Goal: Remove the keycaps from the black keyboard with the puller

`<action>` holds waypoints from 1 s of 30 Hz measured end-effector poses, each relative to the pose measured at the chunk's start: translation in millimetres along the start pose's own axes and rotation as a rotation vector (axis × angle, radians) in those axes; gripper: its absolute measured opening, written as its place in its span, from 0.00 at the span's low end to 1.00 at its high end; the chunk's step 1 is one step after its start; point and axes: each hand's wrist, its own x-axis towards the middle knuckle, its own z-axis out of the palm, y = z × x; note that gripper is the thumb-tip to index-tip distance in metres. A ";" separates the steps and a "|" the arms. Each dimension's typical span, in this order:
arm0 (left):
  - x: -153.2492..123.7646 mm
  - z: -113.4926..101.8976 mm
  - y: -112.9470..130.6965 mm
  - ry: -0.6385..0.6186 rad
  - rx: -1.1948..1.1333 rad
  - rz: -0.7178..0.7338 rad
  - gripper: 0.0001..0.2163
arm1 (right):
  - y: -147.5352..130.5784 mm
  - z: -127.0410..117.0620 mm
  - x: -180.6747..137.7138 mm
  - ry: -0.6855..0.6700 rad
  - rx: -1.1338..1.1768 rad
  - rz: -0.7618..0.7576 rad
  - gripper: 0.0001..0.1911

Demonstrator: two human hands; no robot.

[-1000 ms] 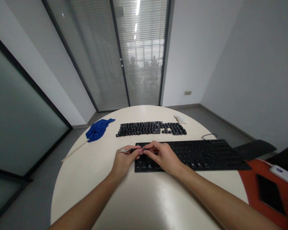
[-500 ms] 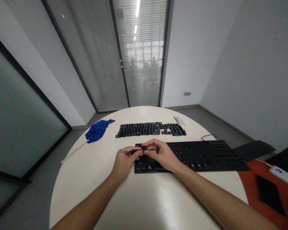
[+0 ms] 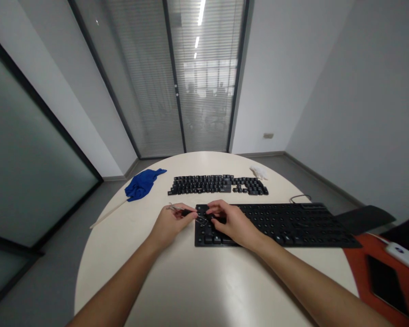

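In my left hand is a thin wire keycap puller with a dark handle, pinched between thumb and fingers. Its wire loop reaches over the left end of a black keyboard. My right hand is curled above the same end, close to the puller's tip. Between its thumb and fingertips is a small black piece that looks like a keycap, hard to separate from the dark board behind. Most key positions on the keyboard lack caps; a few caps sit along its near edge.
Loose black keycaps lie in keyboard order beyond the keyboard. A blue cloth with a pale stick rests at the left, and a crumpled white tissue at the far right. A phone lies on an orange-red surface at right.
My hands have drawn slightly apart, and the puller's wire end now shows between them. The right hand's small black piece has come away from the puller. The view has shifted slightly.
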 end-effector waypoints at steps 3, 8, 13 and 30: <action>2.3 -17.0 -1.5 -0.170 0.073 -0.003 0.09 | -6.1 -1.0 0.5 -0.076 -0.130 -0.013 0.25; 1.5 -34.8 -4.2 -0.432 0.070 -0.109 0.10 | -9.4 -2.2 3.8 -0.106 -0.163 0.001 0.22; -0.7 -40.0 -5.8 -0.710 0.016 -0.165 0.12 | -9.9 0.4 24.5 -0.103 -0.165 -0.002 0.17; -3.7 -51.7 -20.0 -1.041 -0.022 -0.450 0.17 | -13.1 82.9 138.4 -0.227 -0.586 -0.156 0.18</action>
